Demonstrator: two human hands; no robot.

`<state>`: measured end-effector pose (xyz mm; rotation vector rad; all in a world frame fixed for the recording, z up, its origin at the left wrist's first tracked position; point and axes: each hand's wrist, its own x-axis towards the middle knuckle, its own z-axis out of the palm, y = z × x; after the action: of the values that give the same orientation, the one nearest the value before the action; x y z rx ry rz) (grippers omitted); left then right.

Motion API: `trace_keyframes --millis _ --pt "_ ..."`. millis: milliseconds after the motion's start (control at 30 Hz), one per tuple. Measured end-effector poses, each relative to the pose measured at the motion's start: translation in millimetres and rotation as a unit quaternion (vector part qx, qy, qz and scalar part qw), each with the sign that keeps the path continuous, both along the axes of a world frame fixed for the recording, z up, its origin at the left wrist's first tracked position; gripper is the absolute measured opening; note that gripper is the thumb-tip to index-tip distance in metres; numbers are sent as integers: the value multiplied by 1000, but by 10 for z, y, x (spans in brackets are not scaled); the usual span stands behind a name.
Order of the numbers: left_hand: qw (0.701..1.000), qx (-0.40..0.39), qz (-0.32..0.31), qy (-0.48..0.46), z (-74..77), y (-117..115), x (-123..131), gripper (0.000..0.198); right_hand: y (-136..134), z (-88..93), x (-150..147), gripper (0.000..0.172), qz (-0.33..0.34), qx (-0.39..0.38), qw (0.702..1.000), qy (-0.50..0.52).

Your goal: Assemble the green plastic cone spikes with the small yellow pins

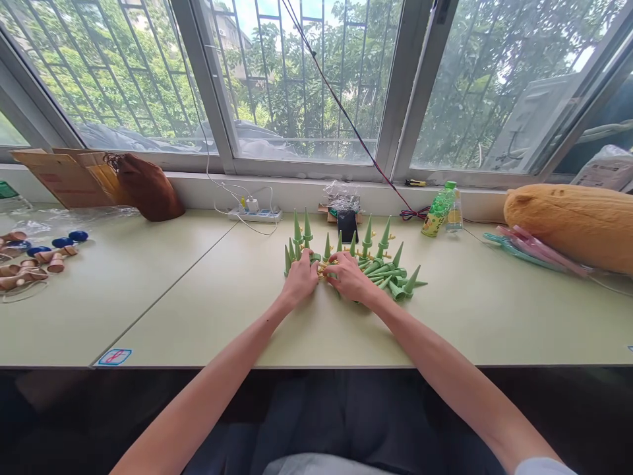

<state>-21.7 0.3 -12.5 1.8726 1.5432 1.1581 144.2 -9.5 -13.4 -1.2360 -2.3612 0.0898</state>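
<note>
Green cone-shaped plant watering spikes with small yellow valves are gathered at the middle of the table, several upright, such as one spike (366, 237). Others lie in a loose heap (380, 269) beside my right hand. My left hand (301, 278) is closed around a green watering spike (315, 256), whose wide end shows between thumb and fingers. Close by on the right, my right hand (347, 277) has its fingers curled at a small yellow valve (324, 266) and seems to pinch it. Fingers partly hide both pieces, so whether they touch each other is unclear.
Behind the spikes lie a black phone (348, 226) and a power strip (257, 215). Drink bottles (439, 211) and an orange plush (568, 224) stand right. Wooden kendama toys (42, 262), a brown bag (151, 188) and cardboard (64, 178) are left.
</note>
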Motion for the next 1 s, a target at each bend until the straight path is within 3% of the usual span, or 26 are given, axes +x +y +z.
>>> trace_keyframes --millis 267,433,733,1000 --pt "1000 14 1 -8 -27 19 6 23 7 -1 -2 9 17 -19 1000 18" --pt "1000 1 -11 3 -3 31 -10 19 24 9 9 8 13 7 999 53" --pt "991 -52 -95 -75 -19 7 43 24 85 96 105 10 -77 69 973 207" --pt "993 -12 -97 63 -49 -24 63 21 95 81 112 9 -78 82 967 230"
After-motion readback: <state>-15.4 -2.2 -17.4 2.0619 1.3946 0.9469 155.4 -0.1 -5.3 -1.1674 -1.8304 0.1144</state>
